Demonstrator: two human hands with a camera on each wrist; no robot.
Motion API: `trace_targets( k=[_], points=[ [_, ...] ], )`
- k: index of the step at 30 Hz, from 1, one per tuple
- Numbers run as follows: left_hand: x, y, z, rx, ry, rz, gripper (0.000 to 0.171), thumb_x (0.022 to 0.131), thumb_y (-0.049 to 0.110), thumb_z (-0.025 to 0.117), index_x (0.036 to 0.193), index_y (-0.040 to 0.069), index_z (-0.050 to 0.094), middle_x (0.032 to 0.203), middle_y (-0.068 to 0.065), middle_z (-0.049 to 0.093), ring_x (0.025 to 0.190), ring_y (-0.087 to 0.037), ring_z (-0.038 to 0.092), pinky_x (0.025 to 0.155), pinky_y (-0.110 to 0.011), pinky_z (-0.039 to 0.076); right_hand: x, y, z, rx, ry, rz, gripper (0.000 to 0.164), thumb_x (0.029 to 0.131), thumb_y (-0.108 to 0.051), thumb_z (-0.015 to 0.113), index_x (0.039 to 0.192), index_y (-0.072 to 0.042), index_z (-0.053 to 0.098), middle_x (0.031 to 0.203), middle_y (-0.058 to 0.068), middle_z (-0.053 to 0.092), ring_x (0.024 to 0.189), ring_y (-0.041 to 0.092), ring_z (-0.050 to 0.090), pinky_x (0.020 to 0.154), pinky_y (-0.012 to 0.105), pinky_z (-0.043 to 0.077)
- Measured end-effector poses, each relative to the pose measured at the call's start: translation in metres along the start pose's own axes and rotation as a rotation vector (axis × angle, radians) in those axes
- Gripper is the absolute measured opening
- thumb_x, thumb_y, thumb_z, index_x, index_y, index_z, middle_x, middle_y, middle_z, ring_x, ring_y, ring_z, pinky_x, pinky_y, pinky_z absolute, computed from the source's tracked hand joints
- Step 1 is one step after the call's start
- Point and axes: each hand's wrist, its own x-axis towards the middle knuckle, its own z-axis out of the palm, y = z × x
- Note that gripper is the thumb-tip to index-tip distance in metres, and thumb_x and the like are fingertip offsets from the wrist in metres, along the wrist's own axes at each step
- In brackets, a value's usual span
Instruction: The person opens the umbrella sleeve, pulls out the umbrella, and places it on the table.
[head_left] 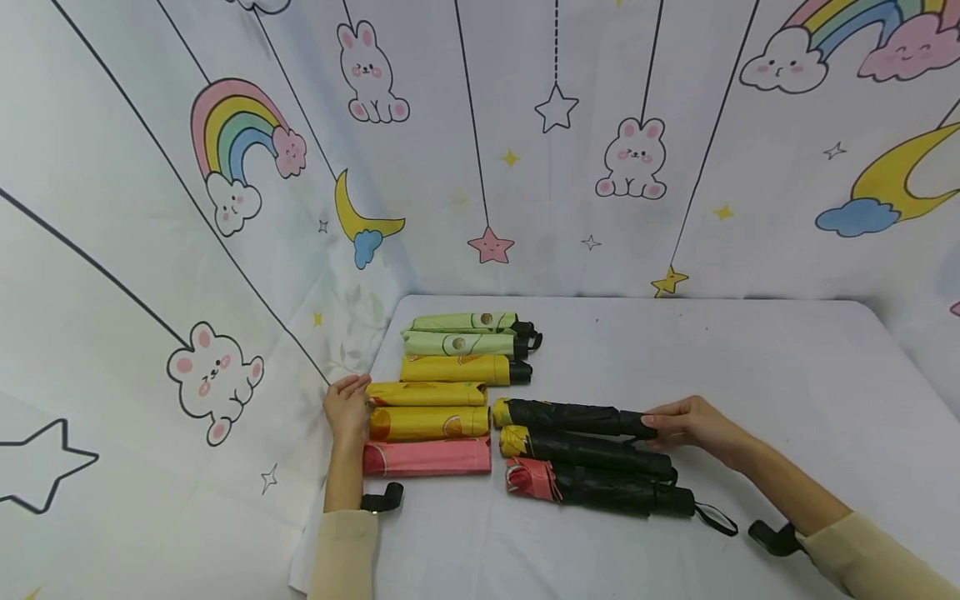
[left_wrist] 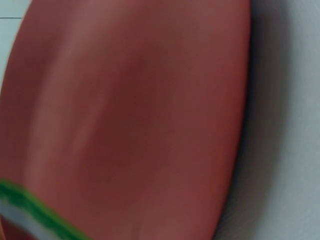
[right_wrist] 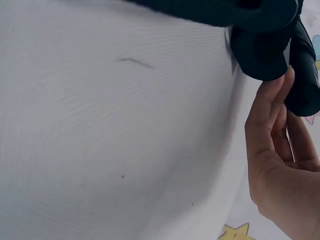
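My left hand (head_left: pixel 348 408) is at the left ends of the yellow umbrella sleeves, touching the upper one (head_left: pixel 431 394); its fingertips are partly hidden. A second yellow sleeve (head_left: pixel 423 423) and a pink sleeve (head_left: pixel 431 457) lie nearer me. In the left wrist view the pink sleeve (left_wrist: pixel 140 110) fills most of the picture. With its thumb and fingers, my right hand (head_left: pixel 697 429) pinches the handle end of a folded black umbrella with a yellow tip (head_left: pixel 570 415). Beside that lie another yellow-tipped black umbrella (head_left: pixel 592 450) and a pink-tipped one (head_left: pixel 607 487) with a wrist loop.
Behind the sleeves lie a yellow umbrella (head_left: pixel 453 368) and two green avocado-print umbrellas (head_left: pixel 472 343), black handles pointing right. All rest on a white table (head_left: pixel 750 358). Printed white cloth (head_left: pixel 435 167) stands behind and to the left.
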Motion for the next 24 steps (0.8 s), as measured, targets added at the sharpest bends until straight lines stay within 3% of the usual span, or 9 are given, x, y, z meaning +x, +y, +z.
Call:
trace_targets(
  k=[5,10,13,16,20,24],
  points=[
    [0.001,0.0,0.001,0.01,0.008,0.001,0.044,0.095,-0.017,0.051,0.138,-0.012,0.046,0.137,-0.031,0.06,0.128,-0.035,0.059,0.075,-0.019,0.053,0.001,0.004,0.003,-0.11,0.012,-0.001,0.052,0.104,-0.025,0.066,0.142,0.009,0.058,0.138,0.029,0.062,0.106,0.032,0.075,0.099,0.048,0.057],
    [0.002,0.003,0.003,0.019,0.025,0.011,0.037,0.099,-0.01,0.054,0.136,-0.011,0.048,0.137,-0.027,0.062,0.128,-0.035,0.059,0.077,-0.019,0.055,0.003,0.004,0.008,-0.175,0.033,-0.023,0.053,0.102,-0.023,0.069,0.142,0.01,0.057,0.135,0.033,0.062,0.097,0.029,0.077,0.09,0.042,0.062],
    [0.002,0.007,0.004,0.044,0.038,0.019,0.035,0.101,-0.004,0.056,0.135,-0.009,0.051,0.136,-0.024,0.064,0.128,-0.033,0.06,0.092,-0.025,0.054,0.003,0.001,0.012,-0.256,0.08,-0.048,0.046,0.101,-0.026,0.071,0.135,0.004,0.066,0.134,0.03,0.064,0.091,0.023,0.078,0.081,0.033,0.063],
    [0.002,0.009,0.005,0.065,0.047,0.041,0.034,0.102,-0.002,0.057,0.134,-0.009,0.052,0.134,-0.024,0.065,0.127,-0.032,0.062,0.101,-0.028,0.051,0.006,-0.003,0.014,-0.411,0.144,-0.066,0.038,0.101,-0.034,0.071,0.126,-0.005,0.075,0.127,0.021,0.071,0.085,0.017,0.076,0.072,0.03,0.06],
    [0.0,0.013,0.007,0.058,0.064,0.074,0.031,0.1,-0.005,0.056,0.13,-0.01,0.054,0.129,-0.025,0.067,0.125,-0.033,0.064,0.096,-0.023,0.053,0.011,-0.008,0.019,-0.6,0.239,-0.072,0.034,0.1,-0.043,0.07,0.114,-0.014,0.082,0.114,0.008,0.077,0.095,0.022,0.072,0.073,0.036,0.056],
    [-0.001,0.018,0.01,0.046,0.058,0.078,0.032,0.099,-0.006,0.055,0.13,-0.01,0.054,0.129,-0.025,0.066,0.126,-0.033,0.063,0.093,-0.018,0.053,0.018,-0.015,0.026,-0.64,0.282,-0.076,0.036,0.099,-0.045,0.07,0.111,-0.014,0.083,0.108,0.007,0.079,0.101,0.03,0.073,0.075,0.041,0.059]
  ],
)
